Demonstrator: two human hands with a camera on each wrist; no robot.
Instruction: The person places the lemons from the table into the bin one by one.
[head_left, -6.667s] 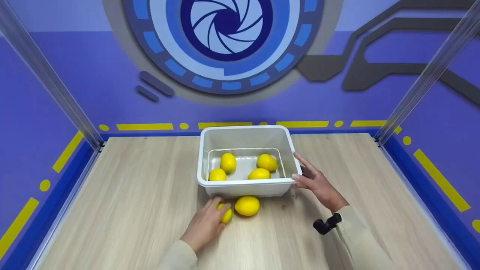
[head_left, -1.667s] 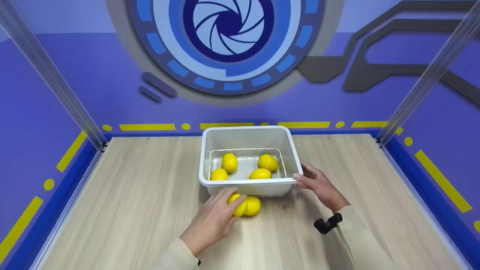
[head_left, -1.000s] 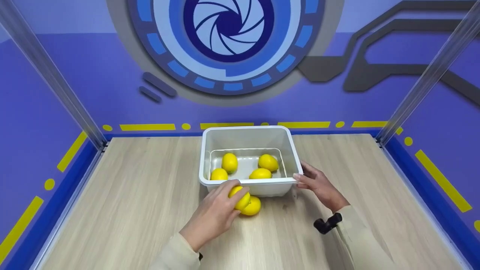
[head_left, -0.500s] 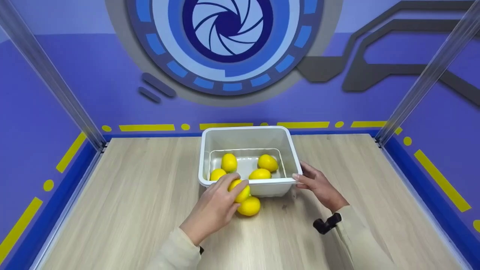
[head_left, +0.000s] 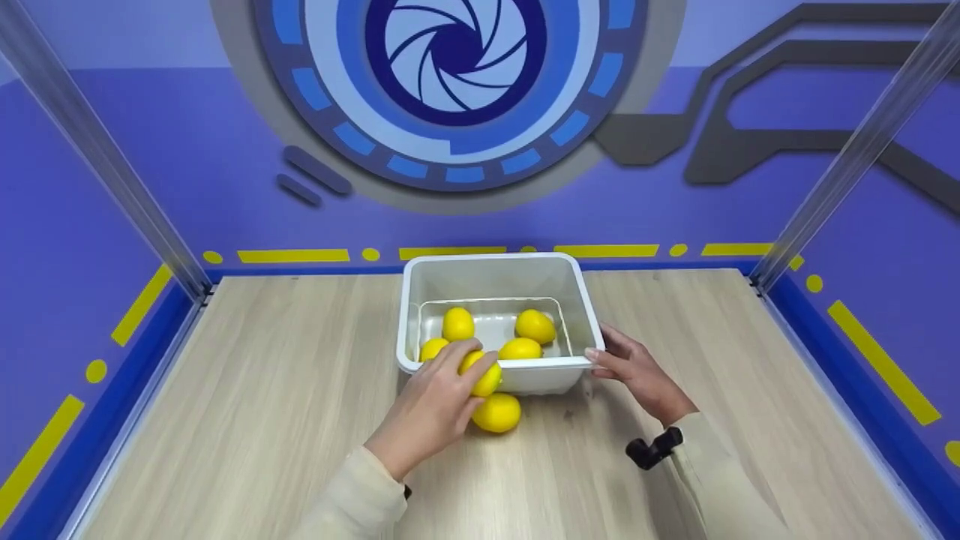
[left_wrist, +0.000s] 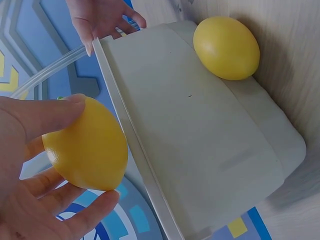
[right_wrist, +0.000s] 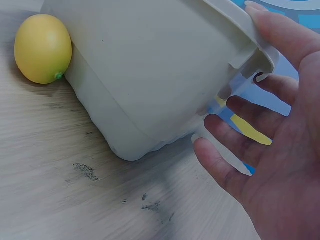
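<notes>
A yellow lemon (head_left: pixel 482 373) is gripped between the thumb and fingers of my left hand (head_left: pixel 431 405), raised to the near rim of a white plastic bin (head_left: pixel 495 264). In the left wrist view this lemon (left_wrist: pixel 90 147) shows close beside the rim, outside the bin wall. My right hand (head_left: pixel 641 377) holds the bin's near right corner, thumb on the rim and fingers along the side. Another lemon (head_left: pixel 497 413) lies on the table against the bin's front. Inside the bin rest several lemons (head_left: pixel 535 326); the near left one is partly covered by my left fingers.
The bin stands on a light wood table (head_left: pixel 285 390), close to the blue and purple back wall (head_left: pixel 480 225). Side panels with metal posts (head_left: pixel 112 157) flank the table. A black wrist strap piece (head_left: pixel 654 448) sits on my right sleeve.
My left hand has picked up the left lemon from the table and raised it to the bin's near rim. The right hand stays at the bin's corner; the other lemons lie nearly as before.
</notes>
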